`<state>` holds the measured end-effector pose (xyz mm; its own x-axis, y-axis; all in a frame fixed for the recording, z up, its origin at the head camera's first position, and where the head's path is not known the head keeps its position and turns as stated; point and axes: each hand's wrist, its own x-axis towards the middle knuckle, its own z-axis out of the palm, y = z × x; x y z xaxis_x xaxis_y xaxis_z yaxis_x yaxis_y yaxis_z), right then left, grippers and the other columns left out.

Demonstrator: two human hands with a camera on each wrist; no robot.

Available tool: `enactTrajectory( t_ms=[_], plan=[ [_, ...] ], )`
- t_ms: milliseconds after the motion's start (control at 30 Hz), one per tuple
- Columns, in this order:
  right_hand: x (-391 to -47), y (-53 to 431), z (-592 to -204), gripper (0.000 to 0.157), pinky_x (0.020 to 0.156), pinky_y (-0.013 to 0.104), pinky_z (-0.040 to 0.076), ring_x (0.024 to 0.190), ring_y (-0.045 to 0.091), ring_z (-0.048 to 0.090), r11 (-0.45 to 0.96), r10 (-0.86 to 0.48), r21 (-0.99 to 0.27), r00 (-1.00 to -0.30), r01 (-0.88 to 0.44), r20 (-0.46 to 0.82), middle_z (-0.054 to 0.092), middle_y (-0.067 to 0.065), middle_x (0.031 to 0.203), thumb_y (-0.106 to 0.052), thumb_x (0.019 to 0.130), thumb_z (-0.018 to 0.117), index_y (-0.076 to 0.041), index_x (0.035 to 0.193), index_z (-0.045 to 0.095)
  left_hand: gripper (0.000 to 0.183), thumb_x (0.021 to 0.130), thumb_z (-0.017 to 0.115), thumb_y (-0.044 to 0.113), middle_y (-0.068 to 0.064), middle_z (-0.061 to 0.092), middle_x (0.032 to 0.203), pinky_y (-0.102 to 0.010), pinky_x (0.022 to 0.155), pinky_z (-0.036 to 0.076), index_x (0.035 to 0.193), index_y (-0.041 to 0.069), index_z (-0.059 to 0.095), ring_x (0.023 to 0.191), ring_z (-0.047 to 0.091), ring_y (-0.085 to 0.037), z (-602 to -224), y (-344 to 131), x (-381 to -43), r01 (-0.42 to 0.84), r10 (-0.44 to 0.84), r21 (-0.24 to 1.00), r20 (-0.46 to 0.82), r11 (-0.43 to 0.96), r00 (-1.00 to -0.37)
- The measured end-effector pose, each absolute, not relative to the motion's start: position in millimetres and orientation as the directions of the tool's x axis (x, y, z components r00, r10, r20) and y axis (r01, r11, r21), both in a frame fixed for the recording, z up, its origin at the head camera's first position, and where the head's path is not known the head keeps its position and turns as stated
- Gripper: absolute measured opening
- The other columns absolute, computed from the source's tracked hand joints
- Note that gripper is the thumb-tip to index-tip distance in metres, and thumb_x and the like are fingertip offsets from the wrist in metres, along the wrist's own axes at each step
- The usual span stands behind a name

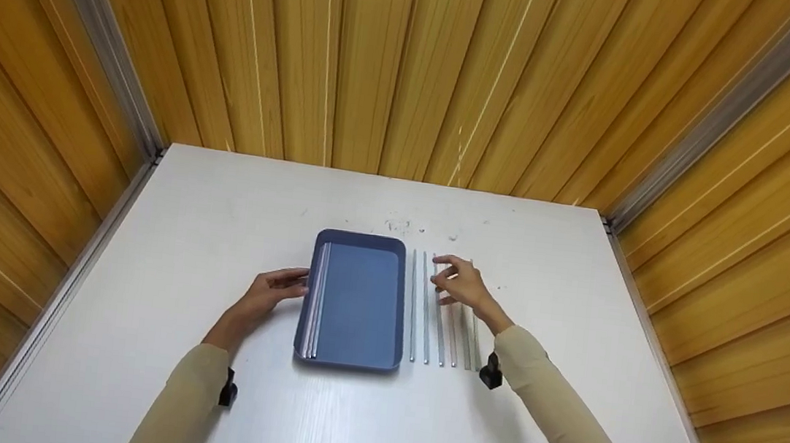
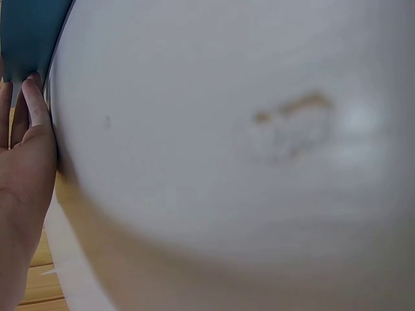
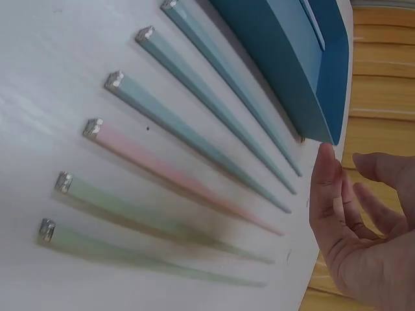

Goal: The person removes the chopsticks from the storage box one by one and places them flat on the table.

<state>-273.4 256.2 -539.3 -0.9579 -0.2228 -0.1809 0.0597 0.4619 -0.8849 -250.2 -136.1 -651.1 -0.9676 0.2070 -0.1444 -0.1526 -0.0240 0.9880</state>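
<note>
A blue rectangular tray (image 1: 364, 306) lies on the white table, with several chopsticks (image 1: 318, 301) lengthwise along its left wall. My left hand (image 1: 274, 289) touches the tray's left side, its fingers extended against the outer wall. Right of the tray lies a spaced row of chopsticks with silvery ends: blue chopsticks (image 3: 202, 145) nearest the tray, then a pink chopstick (image 3: 175, 175), then green chopsticks (image 3: 130, 251). Over the far part of this row, my right hand (image 1: 462, 283) hovers with thumb and fingers apart. Nothing shows between them.
Wood-patterned walls (image 1: 367, 64) enclose the back and both sides of the white table (image 1: 221, 196). Small dark marks (image 1: 398, 225) dot the tabletop behind the tray. Black wrist cameras (image 1: 491, 372) sit on both forearms.
</note>
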Motion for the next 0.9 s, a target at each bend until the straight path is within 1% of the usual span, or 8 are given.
enactTrajectory(
  t_ms=[100,233,300,433,567,667,767,900],
  plan=[
    [-275.0,242.1,-540.0,0.041,0.063,0.033,0.064,0.087,0.034,0.071,0.453,-0.254,-0.891,-0.955,0.022,-0.153,0.067,0.019,0.096,0.0,0.096,0.064,0.005,0.136,0.058,0.055,0.091,0.077,0.009,-0.019,0.065,0.138,-0.019,0.097,0.054,0.141,-0.003,0.058,0.113,0.066,-0.007,-650.7,-136.5,-251.2,-0.153,0.211,0.988,-0.144,-0.029,-0.967],
    [-275.6,225.3,-542.2,0.041,0.065,0.036,0.065,0.089,0.04,0.071,0.442,-0.305,-0.897,-0.943,-0.018,-0.132,0.066,0.015,0.094,0.002,0.096,0.064,0.005,0.136,0.058,0.054,0.092,0.076,0.009,-0.019,0.065,0.138,-0.02,0.097,0.054,0.141,-0.003,0.058,0.114,0.066,-0.007,-650.4,-137.0,-250.9,-0.15,0.225,0.988,-0.138,-0.037,-0.964],
    [-275.7,217.4,-543.1,0.041,0.068,0.038,0.065,0.093,0.045,0.07,0.436,-0.333,-0.899,-0.934,-0.032,-0.129,0.066,0.016,0.096,0.002,0.097,0.063,0.005,0.137,0.057,0.054,0.092,0.076,0.009,-0.02,0.064,0.139,-0.02,0.097,0.054,0.141,-0.003,0.058,0.114,0.066,-0.007,-650.1,-137.1,-250.5,-0.152,0.229,0.988,-0.138,-0.043,-0.964],
    [-276.9,201.0,-542.6,0.043,0.077,0.047,0.065,0.102,0.052,0.067,0.409,-0.388,-0.911,-0.913,-0.049,-0.125,0.066,0.02,0.1,0.003,0.097,0.06,0.004,0.14,0.055,0.053,0.091,0.077,0.008,-0.02,0.064,0.139,-0.02,0.096,0.055,0.14,-0.002,0.059,0.113,0.065,-0.008,-648.4,-137.6,-249.9,-0.16,0.214,0.986,-0.145,-0.055,-0.966],
    [-279.1,184.2,-543.6,0.045,0.085,0.051,0.063,0.106,0.052,0.067,0.386,-0.421,-0.922,-0.894,-0.024,-0.153,0.065,0.019,0.103,0.002,0.097,0.063,0.004,0.141,0.054,0.054,0.091,0.076,0.007,-0.021,0.064,0.138,-0.019,0.096,0.054,0.14,-0.004,0.058,0.113,0.065,-0.008,-647.0,-138.3,-248.9,-0.154,0.212,0.987,-0.141,-0.048,-0.967],
    [-283.0,172.0,-547.1,0.046,0.087,0.051,0.062,0.106,0.051,0.068,0.387,-0.454,-0.922,-0.872,-0.008,-0.183,0.067,0.025,0.106,0.002,0.097,0.062,0.007,0.142,0.053,0.053,0.091,0.076,0.007,-0.02,0.064,0.14,-0.019,0.097,0.054,0.141,-0.003,0.058,0.115,0.065,-0.009,-646.2,-138.8,-250.6,-0.167,0.211,0.985,-0.153,-0.048,-0.965],
    [-285.5,159.9,-553.5,0.045,0.086,0.053,0.062,0.105,0.051,0.068,0.395,-0.482,-0.919,-0.85,0.005,-0.212,0.068,0.034,0.112,0.004,0.097,0.06,0.01,0.141,0.053,0.053,0.091,0.077,0.007,-0.019,0.063,0.141,-0.019,0.098,0.053,0.14,-0.001,0.059,0.12,0.064,-0.013,-646.5,-138.9,-251.1,-0.171,0.196,0.985,-0.161,-0.038,-0.967],
    [-285.2,145.9,-567.1,0.043,0.085,0.05,0.063,0.105,0.048,0.07,0.41,-0.471,-0.91,-0.838,0.069,-0.275,0.068,0.035,0.116,0.006,0.096,0.059,0.009,0.139,0.056,0.055,0.091,0.078,0.012,-0.018,0.061,0.144,-0.018,0.101,0.051,0.141,0.001,0.059,0.13,0.06,-0.021,-647.2,-137.1,-251.1,-0.165,0.2,0.986,-0.16,-0.006,-0.967]
  ],
)
